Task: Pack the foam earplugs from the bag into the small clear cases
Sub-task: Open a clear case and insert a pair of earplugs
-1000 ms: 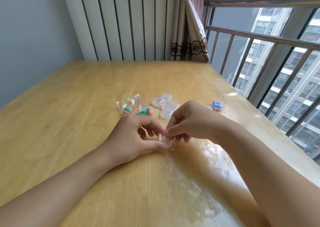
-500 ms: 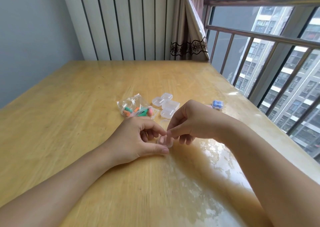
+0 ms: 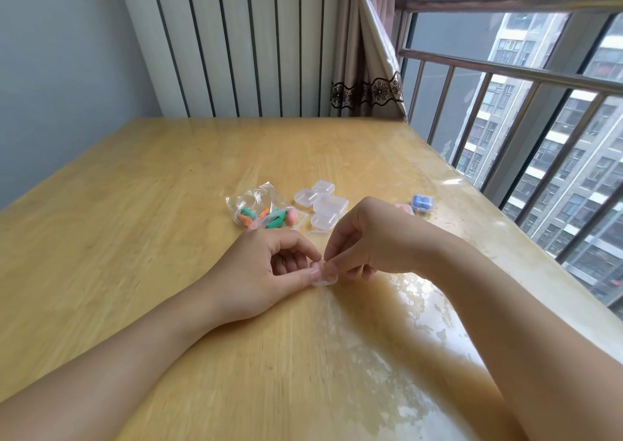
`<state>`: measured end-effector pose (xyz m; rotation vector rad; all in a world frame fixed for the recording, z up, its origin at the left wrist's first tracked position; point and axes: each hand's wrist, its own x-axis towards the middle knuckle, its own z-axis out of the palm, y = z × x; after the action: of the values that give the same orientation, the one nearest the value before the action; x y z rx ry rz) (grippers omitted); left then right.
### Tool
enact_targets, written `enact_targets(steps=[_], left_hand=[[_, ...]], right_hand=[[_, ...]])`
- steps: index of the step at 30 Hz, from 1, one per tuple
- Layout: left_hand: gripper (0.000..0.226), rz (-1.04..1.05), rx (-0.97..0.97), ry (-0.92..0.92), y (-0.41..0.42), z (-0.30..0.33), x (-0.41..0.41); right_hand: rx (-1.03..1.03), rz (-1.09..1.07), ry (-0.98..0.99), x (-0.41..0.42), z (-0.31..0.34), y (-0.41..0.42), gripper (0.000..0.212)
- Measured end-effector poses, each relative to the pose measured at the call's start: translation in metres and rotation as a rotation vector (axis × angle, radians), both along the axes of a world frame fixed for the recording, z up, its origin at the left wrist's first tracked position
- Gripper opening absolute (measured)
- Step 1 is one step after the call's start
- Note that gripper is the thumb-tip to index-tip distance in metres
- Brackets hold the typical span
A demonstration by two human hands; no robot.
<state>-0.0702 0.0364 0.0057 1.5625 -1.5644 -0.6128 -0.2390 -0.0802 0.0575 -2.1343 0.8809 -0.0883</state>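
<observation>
A small clear case (image 3: 324, 280) sits on the wooden table (image 3: 135, 204) between my two hands. My left hand (image 3: 266, 272) pinches it with thumb and forefinger. My right hand (image 3: 367, 238) pinches its top from the right with curled fingers. What the case holds is hidden by my fingertips. Behind my hands lies a clear plastic bag (image 3: 261, 209) with green, orange and pink foam earplugs. Several empty clear cases (image 3: 322, 204) lie just right of the bag. A shut case with blue earplugs (image 3: 422, 202) stands further right.
A case with pink earplugs (image 3: 404, 208) peeks out behind my right hand. The table's right edge runs along a window with metal railings (image 3: 505, 70). A striped wall panel (image 3: 236, 43) and a curtain (image 3: 374, 63) stand at the far edge.
Both hands stay on the small case. The pink earplug seen upright between my fingers earlier is no longer visible, and my fingertips now sit closer together over the case.
</observation>
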Motion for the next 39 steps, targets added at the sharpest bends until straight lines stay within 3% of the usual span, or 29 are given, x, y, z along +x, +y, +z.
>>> enact_targets(steps=[6, 11, 16, 19, 28, 30, 34, 39], left_hand=[[0.017, 0.035, -0.007, 0.016, -0.001, 0.0, 0.0], [0.023, 0.042, -0.009, 0.06, 0.0, 0.001, 0.001], [0.046, 0.037, 0.001, 0.03, -0.001, 0.001, 0.006], [0.047, 0.046, -0.004, 0.021, -0.001, 0.0, 0.005], [0.071, 0.064, -0.005, 0.045, -0.001, 0.001, 0.003], [0.063, 0.05, 0.004, -0.007, 0.0, 0.002, 0.003], [0.027, 0.046, -0.042, -0.099, 0.003, 0.004, -0.002], [0.011, 0.02, -0.118, -0.111, 0.002, 0.005, -0.001]], right_hand=[[-0.074, -0.011, -0.013, 0.0, 0.001, -0.001, 0.006], [0.033, -0.128, -0.148, -0.014, 0.011, -0.018, 0.022], [0.116, -0.049, -0.099, -0.012, 0.005, -0.013, 0.035], [0.116, -0.051, -0.101, -0.007, 0.0, -0.01, 0.038], [0.097, 0.014, -0.145, -0.008, 0.003, -0.01, 0.015], [0.077, 0.06, -0.129, -0.008, 0.005, -0.009, 0.012], [0.09, 0.135, -0.072, -0.01, 0.009, -0.006, 0.018], [-0.083, 0.164, -0.045, -0.007, 0.008, 0.0, 0.022]])
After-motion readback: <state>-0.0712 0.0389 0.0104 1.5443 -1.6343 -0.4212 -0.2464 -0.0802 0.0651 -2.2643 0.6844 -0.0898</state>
